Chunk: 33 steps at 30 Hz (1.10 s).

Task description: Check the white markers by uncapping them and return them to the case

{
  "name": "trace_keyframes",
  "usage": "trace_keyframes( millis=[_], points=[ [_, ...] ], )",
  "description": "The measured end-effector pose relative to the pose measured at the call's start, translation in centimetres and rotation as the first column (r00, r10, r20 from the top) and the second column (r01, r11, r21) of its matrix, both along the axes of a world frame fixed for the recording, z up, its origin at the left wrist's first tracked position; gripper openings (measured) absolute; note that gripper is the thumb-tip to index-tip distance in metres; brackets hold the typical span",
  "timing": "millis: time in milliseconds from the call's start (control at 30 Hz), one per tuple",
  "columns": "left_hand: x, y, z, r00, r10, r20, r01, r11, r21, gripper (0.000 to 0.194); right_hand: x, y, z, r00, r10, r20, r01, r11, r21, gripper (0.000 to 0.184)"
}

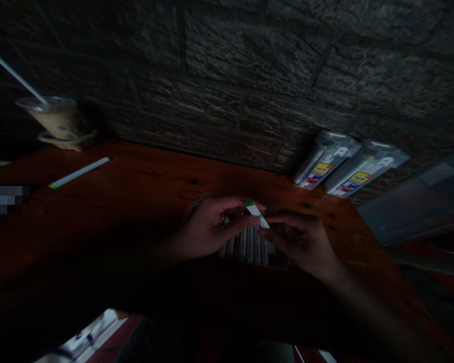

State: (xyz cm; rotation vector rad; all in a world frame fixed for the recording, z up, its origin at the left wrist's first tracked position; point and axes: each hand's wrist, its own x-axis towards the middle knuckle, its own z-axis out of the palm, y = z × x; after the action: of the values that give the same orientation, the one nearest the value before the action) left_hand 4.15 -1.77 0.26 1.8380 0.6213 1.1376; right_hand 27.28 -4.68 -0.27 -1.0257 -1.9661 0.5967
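A white marker pen with a green end (254,208) is held slantwise between my two hands. The fingers and thumb of my left hand (212,224) pinch it near the green end. My right hand (302,239) has its thumb and fingers closed on the marker's lower end. Beneath both hands lies a clear plastic case (282,263) with a row of several white markers (250,246) inside. Parts of the case and its row are hidden behind my hands, and the light is dim.
Another white marker with a green tip (79,173) lies at the left on the wooden table (147,176). Behind it stands a plastic cup (58,118) with a straw in a holder. Two clear cases with labels (321,164) lean against the stone wall (219,80) at the right.
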Motion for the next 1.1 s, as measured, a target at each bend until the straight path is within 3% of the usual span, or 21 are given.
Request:
trace_keyframes(
  millis=[133,367,533,733,933,1100],
  points=[
    [0.1,0.0,0.0,1.000,-0.005,0.026,0.006,0.999,-0.037,0.026,-0.2,-0.1,0.3,0.999,0.032,0.007,-0.032,0.999,0.035,0.019],
    [0.2,-0.1,-0.2,0.998,-0.037,0.045,0.039,0.998,-0.050,0.033,-0.1,-0.2,-0.1,0.999,0.031,0.005,-0.031,0.996,-0.082,0.017],
    [0.1,-0.2,0.0,0.999,-0.030,0.040,0.031,0.999,-0.016,0.030,-0.1,-0.2,0.0,0.998,0.006,0.056,-0.004,0.999,-0.039,0.015],
    [0.0,-0.4,0.1,0.999,-0.017,-0.044,0.024,0.988,0.154,0.022,-0.3,-0.2,-0.1,0.998,0.025,0.058,-0.024,1.000,-0.012,0.014],
    [0.1,-0.8,0.6,0.996,-0.025,-0.081,0.057,0.908,0.415,0.018,-0.2,-0.1,0.1,0.998,0.062,0.004,-0.062,0.997,0.044,0.020],
    [-0.1,-1.2,0.6,0.986,-0.016,-0.165,0.096,0.868,0.487,0.023,-0.3,-0.1,0.3,0.999,0.050,-0.018,-0.048,0.995,0.085,0.021]
  ],
)
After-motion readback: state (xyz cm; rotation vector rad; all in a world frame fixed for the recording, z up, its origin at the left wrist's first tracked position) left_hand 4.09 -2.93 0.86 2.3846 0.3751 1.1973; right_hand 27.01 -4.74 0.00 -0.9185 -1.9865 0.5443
